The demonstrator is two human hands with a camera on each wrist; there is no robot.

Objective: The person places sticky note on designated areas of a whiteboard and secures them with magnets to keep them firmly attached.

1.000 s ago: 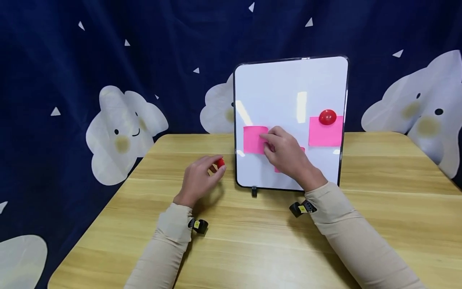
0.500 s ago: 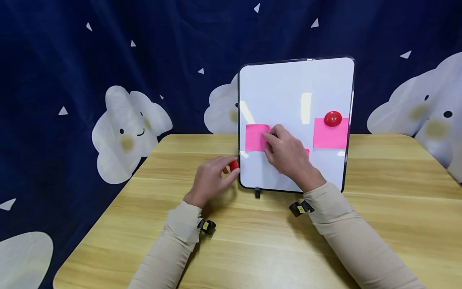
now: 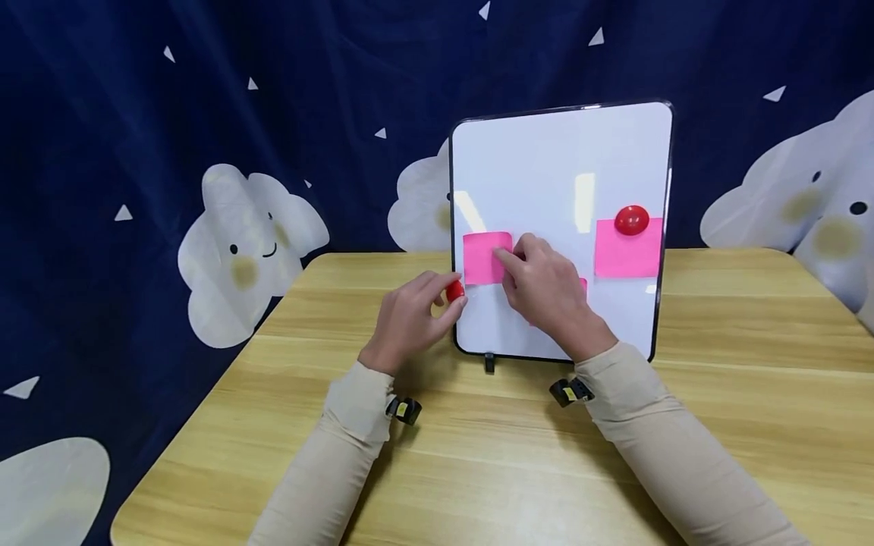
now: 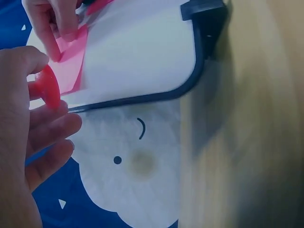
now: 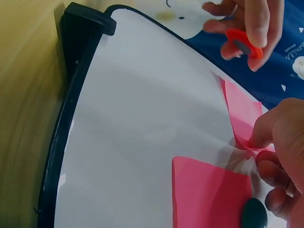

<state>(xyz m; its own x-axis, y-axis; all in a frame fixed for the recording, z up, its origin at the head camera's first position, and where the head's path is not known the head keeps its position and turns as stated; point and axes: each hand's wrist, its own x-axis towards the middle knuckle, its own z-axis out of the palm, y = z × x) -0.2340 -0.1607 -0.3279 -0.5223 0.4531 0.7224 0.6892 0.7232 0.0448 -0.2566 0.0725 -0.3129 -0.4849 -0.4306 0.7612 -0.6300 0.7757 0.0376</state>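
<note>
My left hand [image 3: 413, 318] pinches a red round magnet [image 3: 455, 290] between thumb and finger, just at the left edge of the whiteboard [image 3: 529, 167]. In the right wrist view the dark back of this magnet [image 5: 242, 46] shows, apart from the board. My right hand [image 3: 549, 288] grips the right edge of a pink sticky note [image 3: 481, 259] and keeps it against the board's left side. The note's edge bends at the fingers in the right wrist view. A second pink note [image 5: 209, 194] lies mostly behind the right hand in the head view, with a green magnet [image 5: 254, 213] on it.
At the board's right a third pink note [image 3: 627, 254] hangs under another red magnet [image 3: 632, 220]. The board stands on the wooden table [image 3: 478, 470], on a black foot [image 3: 489, 363]. A dark blue curtain [image 3: 328, 91] with clouds closes off the back.
My left hand has moved right and slightly up with the red magnet, from beside the board to its left edge. The right hand stays at the left note. The head view has shifted slightly.
</note>
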